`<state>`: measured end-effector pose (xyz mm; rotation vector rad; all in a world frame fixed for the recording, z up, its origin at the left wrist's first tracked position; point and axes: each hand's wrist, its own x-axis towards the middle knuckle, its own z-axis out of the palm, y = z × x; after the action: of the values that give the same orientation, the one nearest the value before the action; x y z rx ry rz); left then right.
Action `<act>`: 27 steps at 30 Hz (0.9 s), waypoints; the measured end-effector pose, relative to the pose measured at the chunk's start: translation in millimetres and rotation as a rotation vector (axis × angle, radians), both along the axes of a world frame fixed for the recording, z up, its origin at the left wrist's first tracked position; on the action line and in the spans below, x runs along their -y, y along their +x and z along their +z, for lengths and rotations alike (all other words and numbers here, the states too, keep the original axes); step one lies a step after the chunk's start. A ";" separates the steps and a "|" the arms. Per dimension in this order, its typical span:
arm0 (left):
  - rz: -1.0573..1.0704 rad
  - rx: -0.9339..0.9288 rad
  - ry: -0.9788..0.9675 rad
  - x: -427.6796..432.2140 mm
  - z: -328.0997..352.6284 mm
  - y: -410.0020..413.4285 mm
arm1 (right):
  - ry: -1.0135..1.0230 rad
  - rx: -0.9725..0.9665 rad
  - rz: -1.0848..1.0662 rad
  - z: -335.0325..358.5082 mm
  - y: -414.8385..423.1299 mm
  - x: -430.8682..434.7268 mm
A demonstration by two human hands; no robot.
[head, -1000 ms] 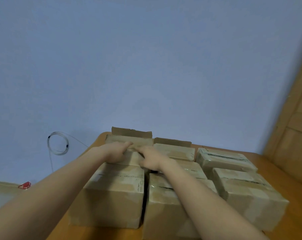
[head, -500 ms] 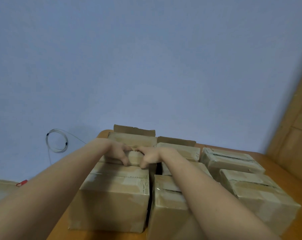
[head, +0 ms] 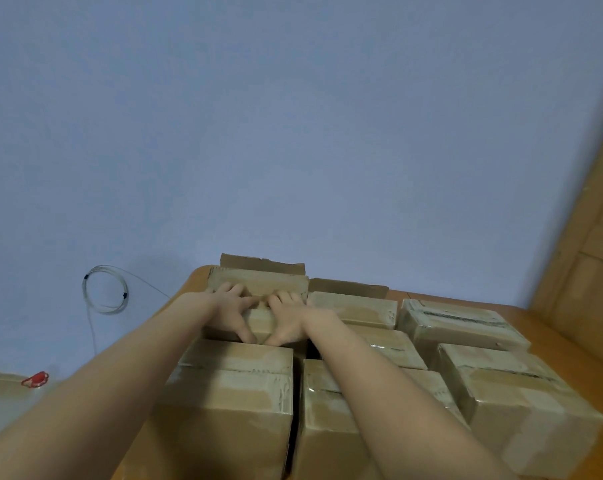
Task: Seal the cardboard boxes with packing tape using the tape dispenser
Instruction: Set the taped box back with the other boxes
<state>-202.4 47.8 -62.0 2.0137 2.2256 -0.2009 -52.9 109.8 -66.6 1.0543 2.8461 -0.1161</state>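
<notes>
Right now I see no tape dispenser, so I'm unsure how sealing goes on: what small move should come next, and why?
Probably press the top down with the left hand alone and free the right hand to fetch the dispenser. Both hands lie spread on the second-row box, just behind the front-left box, and no dispenser is in view.

No readable text, label, brand, number or sign anywhere in view.
All cardboard boxes [head: 327, 427] on worktop [head: 563, 337]: plain brown faces, glossy tape strips, no legible print.
On far right box [head: 462, 318]: dark smudged streak along top seam, too blurred to tell whether lettering.
On near right box [head: 521, 386]: similar dark line along seam, unreadable.
On near left box [head: 237, 382]: faint dark specks along seam, unreadable.
On small red item [head: 35, 379], left, off worktop: no legible marking.
</notes>
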 end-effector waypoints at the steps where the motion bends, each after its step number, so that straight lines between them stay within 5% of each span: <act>1: -0.008 0.003 0.025 1.6 -2.7 -0.3 | 0.009 -0.007 -0.006 -3.1 -1.1 1.3; 27: -0.032 0.165 0.262 22.2 -27.6 -1.2 | -0.094 -0.289 -0.028 -22.4 13.2 18.0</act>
<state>-203.6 25.6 -89.6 2.1040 2.2138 0.2580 -39.7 91.9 -89.0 1.1416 3.0402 -0.4335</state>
